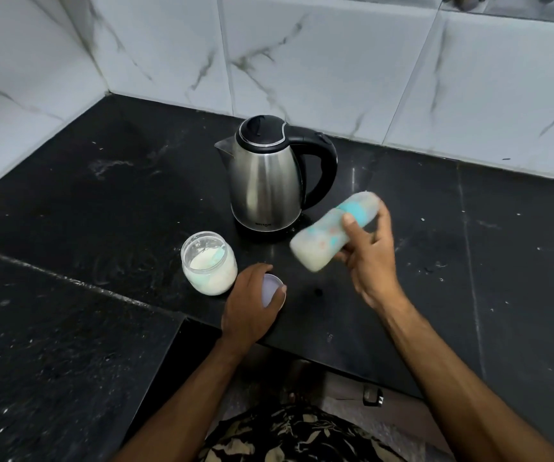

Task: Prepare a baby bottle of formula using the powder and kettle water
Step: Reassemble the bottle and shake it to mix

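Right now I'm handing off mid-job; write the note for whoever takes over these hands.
Right hand grips the blurred, tilted baby bottle with teal print in the air, milky contents inside; apparently shaking.
Left hand holds the pale round lid at the black stone counter.
Open clear plastic jar of white powder stands beside it; the steel kettle with black handle stands behind, lid closed.
Done, apparently: powder and water in.
Left: finish mixing, set bottle down, re-lid jar.
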A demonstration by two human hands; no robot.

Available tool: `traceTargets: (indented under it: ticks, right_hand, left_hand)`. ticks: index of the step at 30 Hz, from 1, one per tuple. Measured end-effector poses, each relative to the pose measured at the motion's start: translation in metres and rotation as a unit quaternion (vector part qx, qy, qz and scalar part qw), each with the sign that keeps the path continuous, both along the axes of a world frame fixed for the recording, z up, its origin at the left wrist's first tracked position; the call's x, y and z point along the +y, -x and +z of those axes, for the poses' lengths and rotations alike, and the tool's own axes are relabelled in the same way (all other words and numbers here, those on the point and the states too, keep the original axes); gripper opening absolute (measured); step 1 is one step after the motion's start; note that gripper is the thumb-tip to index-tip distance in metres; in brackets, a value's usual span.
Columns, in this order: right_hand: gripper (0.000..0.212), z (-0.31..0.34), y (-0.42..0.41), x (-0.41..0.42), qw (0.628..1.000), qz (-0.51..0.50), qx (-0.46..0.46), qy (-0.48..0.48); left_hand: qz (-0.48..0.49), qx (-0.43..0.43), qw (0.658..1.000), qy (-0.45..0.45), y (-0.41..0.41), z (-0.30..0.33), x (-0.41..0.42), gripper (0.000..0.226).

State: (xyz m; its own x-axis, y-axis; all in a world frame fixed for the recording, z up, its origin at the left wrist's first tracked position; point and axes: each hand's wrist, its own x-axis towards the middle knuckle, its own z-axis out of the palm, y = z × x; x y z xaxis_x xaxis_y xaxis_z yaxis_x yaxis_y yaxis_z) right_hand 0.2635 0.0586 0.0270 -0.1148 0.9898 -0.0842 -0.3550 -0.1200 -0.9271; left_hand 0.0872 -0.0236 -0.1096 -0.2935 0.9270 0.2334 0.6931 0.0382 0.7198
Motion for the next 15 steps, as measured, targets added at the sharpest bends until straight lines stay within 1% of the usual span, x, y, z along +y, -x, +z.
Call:
traceTargets:
  ticks: [1, 2, 3, 4, 6, 7, 8, 10, 11, 12, 13, 14, 15]
  right_hand:
    - [0.065, -0.001, 0.0, 0.003, 0.999, -0.025, 0.031, 0.012]
    - [0.066, -0.002, 0.002, 0.0, 0.999, -0.022, 0.037, 0.017]
    - [0.063, -0.004, 0.005, -0.007, 1.0, 0.007, 0.02, 0.015]
    - [0.061, -0.005, 0.008, -0.018, 0.998, 0.058, -0.017, 0.004]
    - [0.066, -0.009, 0.011, -0.035, 0.977, 0.186, -0.095, -0.034]
    - [0.07, -0.011, 0.011, -0.036, 0.969, 0.217, -0.109, -0.046]
    - [0.071, -0.01, 0.01, -0.034, 0.973, 0.203, -0.102, -0.049]
    - [0.065, -0.005, 0.007, -0.019, 0.994, 0.083, -0.06, -0.021]
    - [0.061, -0.003, 0.006, -0.011, 0.999, 0.021, -0.029, -0.001]
    - [0.059, -0.003, 0.004, -0.004, 1.0, -0.019, 0.003, 0.011]
    - [0.058, -0.005, 0.004, -0.003, 0.999, -0.03, 0.022, 0.015]
    - [0.06, -0.006, 0.005, -0.006, 1.0, -0.01, 0.017, 0.012]
    - [0.063, -0.007, 0.005, -0.013, 0.999, 0.038, -0.01, 0.002]
  left_hand:
    - [0.002, 0.0, 1.0, -0.007, -0.003, 0.004, -0.002, 0.051]
    - [0.003, 0.001, 1.0, -0.006, -0.002, 0.003, -0.002, 0.051]
    - [0.001, 0.0, 1.0, -0.002, -0.001, 0.003, 0.0, 0.049]
    - [-0.009, -0.005, 1.0, 0.01, 0.001, 0.004, 0.001, 0.046]
    - [-0.053, 0.014, 0.998, 0.022, 0.006, 0.001, 0.004, 0.04]
    - [-0.066, 0.026, 0.997, 0.02, 0.007, -0.003, 0.005, 0.039]
    - [-0.061, 0.023, 0.998, 0.022, 0.007, -0.003, 0.005, 0.04]
    - [-0.018, 0.0, 1.0, 0.012, 0.004, -0.001, 0.001, 0.045]
    - [-0.005, 0.0, 1.0, -0.003, 0.001, 0.001, -0.001, 0.048]
    - [-0.001, 0.001, 1.0, -0.007, -0.001, 0.003, -0.002, 0.05]
    - [-0.001, 0.002, 1.0, -0.008, -0.003, 0.004, -0.002, 0.05]
    - [-0.002, 0.006, 1.0, -0.012, -0.002, 0.005, -0.002, 0.05]
    - [-0.01, 0.008, 1.0, -0.009, 0.001, 0.003, 0.0, 0.048]
